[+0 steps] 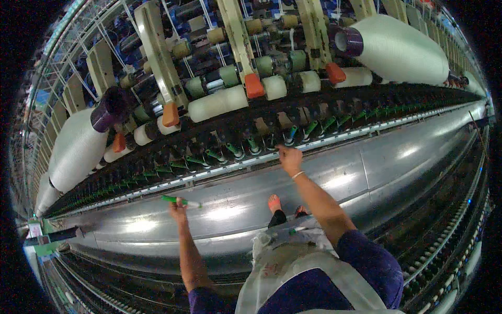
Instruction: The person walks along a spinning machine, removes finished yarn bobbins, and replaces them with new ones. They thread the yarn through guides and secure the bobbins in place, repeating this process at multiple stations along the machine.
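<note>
In my left hand (178, 210) is a green spinning bobbin (169, 199) with a whitish end, held over the metal cover in front of the machine. The fingers are closed round its middle. My right hand (291, 159) reaches to the spindle row, fingers curled together beside a bare-looking spindle (271, 142). Whatever the right fingertips hold, if anything, is too small to make out. Just beyond that hand stands a bobbin with a blue part (292, 135). Several green bobbins (235, 150) line the spindle rail (240, 166) on both sides.
Orange-red levers (254, 85) and white rollers (217, 103) sit above the spindles. Large white yarn cones (400, 49) jut out at upper right and left. A long shiny metal cover (334, 180) runs below the rail. Another machine row (444, 246) lies at lower right.
</note>
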Tool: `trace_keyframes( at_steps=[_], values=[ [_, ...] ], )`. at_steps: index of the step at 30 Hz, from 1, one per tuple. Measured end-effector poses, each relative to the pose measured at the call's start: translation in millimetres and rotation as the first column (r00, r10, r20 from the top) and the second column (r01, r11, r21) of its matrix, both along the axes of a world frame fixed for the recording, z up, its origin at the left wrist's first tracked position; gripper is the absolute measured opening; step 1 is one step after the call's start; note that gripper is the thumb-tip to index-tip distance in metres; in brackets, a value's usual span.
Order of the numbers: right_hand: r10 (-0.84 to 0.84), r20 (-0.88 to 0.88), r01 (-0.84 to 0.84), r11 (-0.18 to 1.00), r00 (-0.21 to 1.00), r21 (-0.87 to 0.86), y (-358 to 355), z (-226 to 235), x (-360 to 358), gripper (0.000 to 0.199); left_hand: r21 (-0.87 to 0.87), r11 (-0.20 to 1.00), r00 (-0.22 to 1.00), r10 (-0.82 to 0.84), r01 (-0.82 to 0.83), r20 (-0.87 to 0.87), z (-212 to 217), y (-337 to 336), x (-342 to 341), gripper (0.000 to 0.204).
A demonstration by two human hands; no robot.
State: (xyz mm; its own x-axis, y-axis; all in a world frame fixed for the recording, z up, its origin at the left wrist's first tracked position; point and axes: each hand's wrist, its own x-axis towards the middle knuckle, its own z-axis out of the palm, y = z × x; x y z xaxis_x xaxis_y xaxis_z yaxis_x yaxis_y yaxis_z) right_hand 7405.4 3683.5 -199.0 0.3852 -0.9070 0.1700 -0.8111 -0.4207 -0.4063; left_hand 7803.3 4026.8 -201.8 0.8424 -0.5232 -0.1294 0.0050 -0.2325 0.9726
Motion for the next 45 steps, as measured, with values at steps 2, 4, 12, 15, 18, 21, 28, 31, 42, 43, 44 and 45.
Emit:
trace_keyframes(
  at_steps=[2, 4, 12, 15, 18, 21, 28, 31, 42, 43, 44, 45],
  values=[
    [0.104, 0.160, -0.111, 0.993, 0.982, 0.036, -4.2, 26.3, -50.4, 0.025, -0.060, 0.994, 0.986, 0.080, -0.089, -0.148, 2.3, -30.3, -54.9, 0.020],
    [0.154, 0.406, -0.211, 0.973, 0.901, 0.098, -2.3, 58.1, -116.9, 0.026, -0.039, 0.997, 0.978, 0.060, -0.069, -0.200, 17.3, -66.1, -121.9, 0.025],
    [0.180, 0.330, -0.307, 0.869, 0.927, 0.389, 41.6, 138.2, -144.1, 0.009, -0.305, 0.814, 0.799, -0.287, 0.494, 0.528, 162.1, -244.4, -269.3, 0.023],
    [0.239, 0.504, -0.497, 0.725, 0.830, 0.476, 56.8, 166.0, -116.5, 0.013, -0.087, 0.872, 0.730, -0.344, 0.481, 0.590, 177.9, -287.8, -274.2, 0.029],
    [0.182, 0.590, -0.550, 0.641, 0.787, 0.536, 59.7, 189.3, -111.4, 0.014, 0.039, 0.879, 0.716, -0.412, 0.475, 0.563, 164.9, -306.8, -275.2, 0.032],
    [-0.063, 0.581, -0.414, 0.638, 0.812, 0.649, 47.2, 212.7, -116.4, 0.016, 0.206, 0.845, 0.736, -0.533, 0.494, 0.419, 141.7, -313.5, -267.6, 0.035],
    [-0.156, 0.813, -0.522, 0.696, 0.561, 0.493, -9.4, 280.6, -34.9, 0.017, -0.185, 0.828, 0.746, -0.350, 0.529, 0.566, 86.4, -331.4, -294.5, 0.055],
    [-0.222, 0.865, -0.567, 0.677, 0.450, 0.469, -19.9, 306.2, 7.0, 0.017, -0.153, 0.871, 0.765, -0.312, 0.467, 0.563, 72.6, -337.0, -309.9, 0.073],
    [-0.224, 0.902, -0.562, 0.719, 0.370, 0.409, -33.3, 266.5, -29.7, 0.012, 0.116, 0.784, 0.679, -0.593, 0.610, 0.434, 92.2, -246.8, -324.6, 0.088],
    [-0.377, 0.798, -0.405, 0.711, 0.471, 0.575, -28.3, 239.9, -26.5, 0.011, 0.174, 0.760, 0.637, -0.627, 0.626, 0.448, 88.0, -232.8, -323.4, 0.086],
    [-0.500, 0.704, -0.280, 0.677, 0.505, 0.681, -19.3, 214.1, -23.7, 0.010, 0.255, 0.732, 0.601, -0.670, 0.632, 0.435, 83.0, -222.5, -323.2, 0.084],
    [-0.614, 0.641, -0.247, 0.604, 0.461, 0.757, -7.2, 189.7, -15.7, 0.008, 0.230, 0.722, 0.606, -0.680, 0.653, 0.413, 78.2, -215.5, -321.3, 0.081]
  ],
)
